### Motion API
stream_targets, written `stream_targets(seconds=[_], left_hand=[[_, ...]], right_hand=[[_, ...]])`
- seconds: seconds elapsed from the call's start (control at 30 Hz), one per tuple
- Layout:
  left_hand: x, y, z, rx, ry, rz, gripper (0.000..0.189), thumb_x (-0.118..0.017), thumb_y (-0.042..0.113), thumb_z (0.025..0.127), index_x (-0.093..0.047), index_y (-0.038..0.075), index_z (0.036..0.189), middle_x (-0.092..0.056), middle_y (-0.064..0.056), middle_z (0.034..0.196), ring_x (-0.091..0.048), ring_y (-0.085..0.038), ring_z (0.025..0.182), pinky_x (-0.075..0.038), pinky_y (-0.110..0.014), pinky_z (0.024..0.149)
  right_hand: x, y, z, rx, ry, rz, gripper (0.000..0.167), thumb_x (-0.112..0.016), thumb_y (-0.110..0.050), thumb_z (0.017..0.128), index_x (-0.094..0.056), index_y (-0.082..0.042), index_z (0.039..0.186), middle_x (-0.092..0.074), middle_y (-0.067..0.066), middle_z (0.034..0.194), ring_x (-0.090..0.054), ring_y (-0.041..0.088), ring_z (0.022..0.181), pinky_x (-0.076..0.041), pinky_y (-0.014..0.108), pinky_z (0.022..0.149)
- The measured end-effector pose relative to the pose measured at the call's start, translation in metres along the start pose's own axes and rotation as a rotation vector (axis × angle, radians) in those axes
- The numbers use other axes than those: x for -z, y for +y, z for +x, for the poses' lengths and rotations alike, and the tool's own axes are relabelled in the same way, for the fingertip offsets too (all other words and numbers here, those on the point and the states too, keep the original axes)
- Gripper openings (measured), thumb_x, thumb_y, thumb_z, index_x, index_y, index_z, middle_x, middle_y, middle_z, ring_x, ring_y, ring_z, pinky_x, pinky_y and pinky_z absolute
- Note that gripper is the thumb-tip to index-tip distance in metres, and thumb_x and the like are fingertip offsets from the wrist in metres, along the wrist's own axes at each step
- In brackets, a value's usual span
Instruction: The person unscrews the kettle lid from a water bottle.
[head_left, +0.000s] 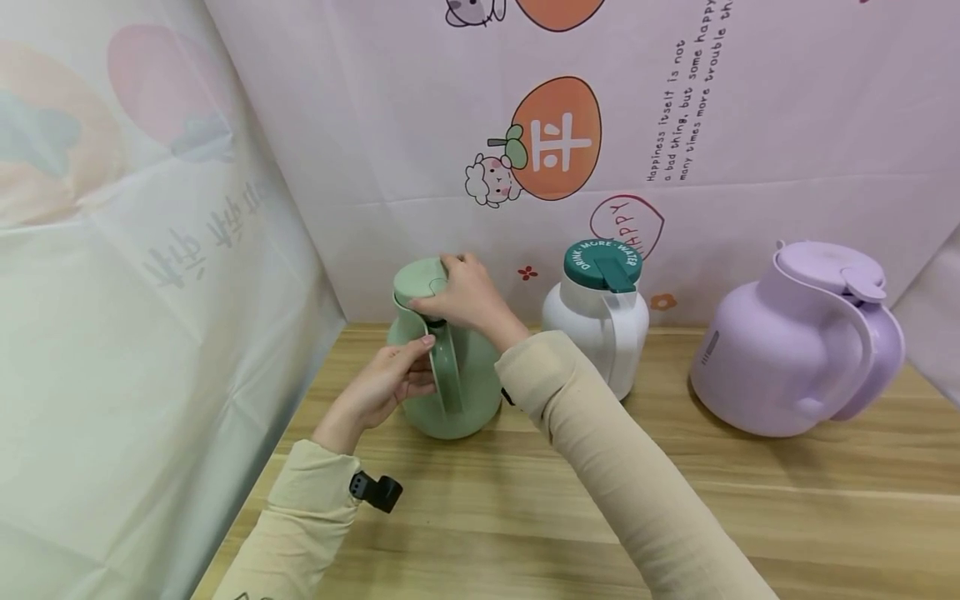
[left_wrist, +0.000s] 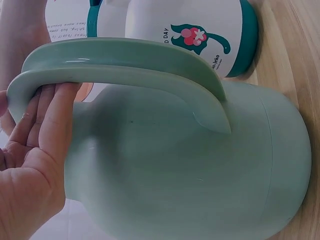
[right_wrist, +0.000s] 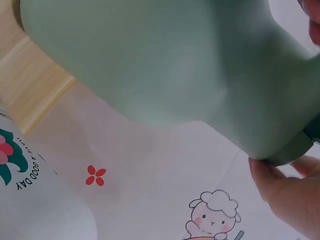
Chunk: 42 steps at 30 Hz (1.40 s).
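Observation:
A light green thermos jug (head_left: 472, 400) stands upright on the wooden table, its handle turned toward me. My left hand (head_left: 384, 379) holds the upper part of the handle (head_left: 446, 371), thumb on top near the neck. The left wrist view shows that hand's fingers (left_wrist: 55, 117) tucked under the handle. Over the jug's round lid (head_left: 417, 279), my right hand (head_left: 471, 296) grips the rim, with fingers on the far side and the thumb on the near side. In the right wrist view its fingertips (right_wrist: 258, 167) press at the lid's edge; the palm hides part of the lid.
A white jug (head_left: 558, 312) with a dark green lid (head_left: 588, 254) stands to the right, behind my right forearm. Farther right is a purple jug (head_left: 765, 358). Printed cloth (head_left: 405, 125) hangs behind the table, and another cloth (head_left: 150, 375) at the left.

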<state>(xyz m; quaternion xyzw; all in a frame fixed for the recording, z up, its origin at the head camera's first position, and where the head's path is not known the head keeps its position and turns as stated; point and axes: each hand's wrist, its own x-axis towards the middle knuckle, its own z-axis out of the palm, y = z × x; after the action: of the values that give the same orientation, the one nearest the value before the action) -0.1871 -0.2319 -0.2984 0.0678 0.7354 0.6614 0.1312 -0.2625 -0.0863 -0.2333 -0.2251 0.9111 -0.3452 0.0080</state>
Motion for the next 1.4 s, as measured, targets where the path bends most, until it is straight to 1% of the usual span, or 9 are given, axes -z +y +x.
stream_targets(seconds=[0.17, 0.23, 0.4, 0.67, 0.8, 0.93, 1.17, 1.27, 1.4], left_hand=[[-0.002, 0.001, 0.000, 0.001, 0.008, -0.026, 0.044, -0.040, 0.034, 0.103, -0.057, -0.004, 0.115, -0.067, 0.009, 0.088, -0.066, -0.003, 0.083, -0.056, -0.020, 0.078], [-0.002, 0.001, -0.001, -0.003, 0.006, -0.029, 0.045, -0.040, 0.034, 0.103, -0.058, -0.005, 0.116, -0.068, 0.009, 0.089, -0.066, -0.003, 0.084, -0.056, -0.020, 0.079], [-0.003, 0.002, -0.001, -0.008, 0.004, -0.026, 0.050, -0.039, 0.035, 0.103, -0.054, -0.010, 0.123, -0.069, 0.009, 0.091, -0.067, -0.004, 0.088, -0.056, -0.021, 0.081], [-0.003, 0.002, 0.000, -0.001, 0.007, -0.018, 0.050, -0.039, 0.035, 0.103, -0.053, -0.009, 0.122, -0.067, 0.009, 0.092, -0.066, -0.004, 0.087, -0.056, -0.021, 0.081], [-0.003, 0.003, 0.000, 0.003, 0.014, -0.018, 0.045, -0.039, 0.035, 0.103, -0.055, -0.005, 0.117, -0.065, 0.008, 0.091, -0.065, -0.003, 0.086, -0.056, -0.020, 0.080], [-0.003, 0.002, 0.000, 0.001, 0.018, -0.022, 0.041, -0.039, 0.034, 0.103, -0.057, -0.002, 0.112, -0.065, 0.007, 0.090, -0.065, -0.004, 0.086, -0.056, -0.020, 0.080], [-0.002, 0.001, 0.001, -0.010, 0.017, -0.025, 0.047, -0.040, 0.034, 0.103, -0.054, -0.008, 0.118, -0.066, 0.006, 0.091, -0.066, -0.005, 0.087, -0.056, -0.021, 0.081], [-0.002, 0.000, 0.001, -0.014, 0.013, -0.027, 0.047, -0.040, 0.033, 0.103, -0.053, -0.010, 0.119, -0.066, 0.006, 0.091, -0.066, -0.005, 0.087, -0.056, -0.021, 0.081], [-0.001, -0.001, 0.000, -0.016, 0.011, -0.026, 0.049, -0.039, 0.032, 0.103, -0.052, -0.012, 0.121, -0.067, 0.006, 0.090, -0.066, -0.005, 0.086, -0.056, -0.020, 0.081]], right_hand=[[0.007, 0.001, 0.001, 0.004, -0.007, 0.080, 0.081, -0.069, -0.039, 0.084, -0.032, -0.005, 0.148, -0.034, 0.018, 0.150, -0.043, 0.030, 0.129, -0.042, 0.044, 0.107], [0.008, 0.002, 0.001, 0.001, 0.009, 0.098, 0.081, -0.069, -0.040, 0.084, -0.032, -0.005, 0.148, -0.034, 0.018, 0.150, -0.043, 0.030, 0.130, -0.041, 0.044, 0.107], [0.009, 0.004, 0.000, -0.006, 0.060, 0.159, 0.080, -0.068, -0.041, 0.084, -0.034, -0.004, 0.146, -0.036, 0.018, 0.148, -0.043, 0.031, 0.129, -0.041, 0.046, 0.107], [0.011, 0.007, -0.004, -0.047, 0.142, 0.292, 0.078, -0.067, -0.044, 0.084, -0.037, -0.010, 0.146, -0.038, 0.015, 0.145, -0.045, 0.029, 0.123, -0.043, 0.047, 0.103], [0.013, 0.009, -0.006, -0.067, 0.187, 0.336, 0.078, -0.068, -0.046, 0.083, -0.037, -0.013, 0.146, -0.038, 0.013, 0.145, -0.046, 0.027, 0.121, -0.042, 0.046, 0.103], [0.015, 0.014, -0.010, -0.084, 0.213, 0.378, 0.078, -0.066, -0.051, 0.083, -0.037, -0.015, 0.147, -0.038, 0.012, 0.146, -0.045, 0.027, 0.123, -0.041, 0.046, 0.104], [0.018, 0.031, -0.019, -0.099, 0.303, 0.503, 0.070, -0.059, -0.050, 0.089, -0.040, -0.011, 0.144, -0.039, 0.012, 0.146, -0.042, 0.027, 0.130, -0.039, 0.045, 0.109], [0.019, 0.040, -0.023, -0.115, 0.302, 0.580, 0.067, -0.056, -0.049, 0.092, -0.041, -0.010, 0.143, -0.042, 0.011, 0.145, -0.044, 0.026, 0.131, -0.040, 0.044, 0.109], [0.018, 0.050, -0.028, -0.126, 0.262, 0.716, 0.062, -0.051, -0.047, 0.096, -0.037, -0.012, 0.145, -0.044, 0.011, 0.144, -0.046, 0.026, 0.129, -0.042, 0.042, 0.109]])
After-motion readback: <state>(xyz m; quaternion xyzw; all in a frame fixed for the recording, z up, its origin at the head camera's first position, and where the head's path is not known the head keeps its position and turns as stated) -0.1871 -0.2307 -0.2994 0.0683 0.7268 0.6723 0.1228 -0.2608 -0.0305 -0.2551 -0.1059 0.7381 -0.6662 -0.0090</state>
